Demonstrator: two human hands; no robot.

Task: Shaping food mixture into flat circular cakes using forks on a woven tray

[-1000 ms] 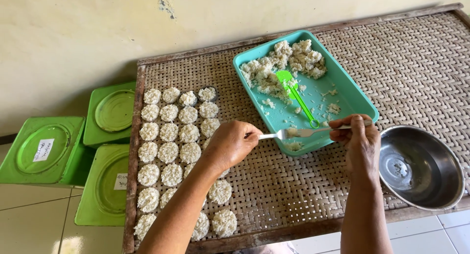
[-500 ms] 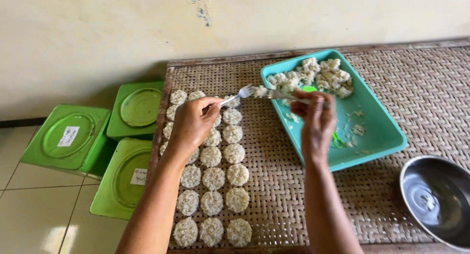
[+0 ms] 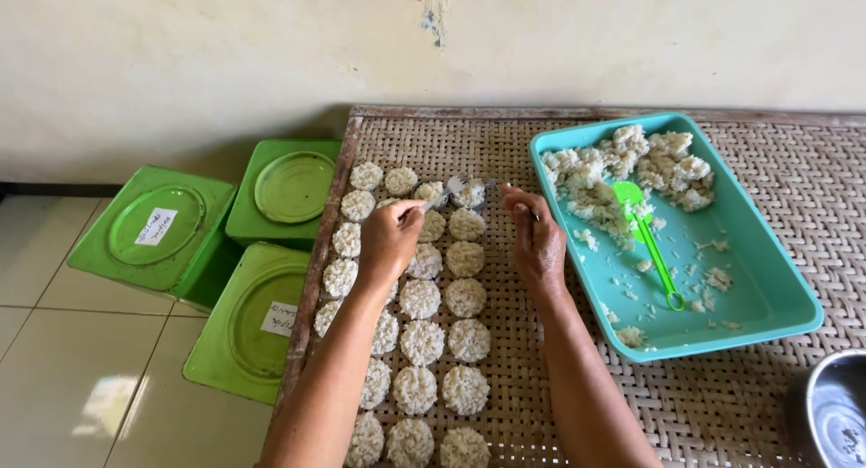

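My left hand (image 3: 390, 238) grips a metal spoon (image 3: 451, 190) whose bowl rests over the top row of white rice patties (image 3: 424, 342), which lie in rows on a woven mat table (image 3: 541, 396). My right hand (image 3: 534, 238) hovers just right of the spoon tip, fingers curled, beside the top-row patty (image 3: 471, 196). To the right sits a teal tray (image 3: 767, 315) holding clumps of cooked rice (image 3: 631, 166) and a green plastic paddle (image 3: 648, 243).
Three green square tins with round lids stand on the tiled floor at the left (image 3: 158, 229) (image 3: 289, 193) (image 3: 253, 319). A steel bowl (image 3: 834, 414) sits at the table's lower right corner. A pale wall runs behind.
Both hands moved left from the teal tray with a spoonful of rice to the top of the patty rows. The camera view shifted left, so the tray and bowl slid right.
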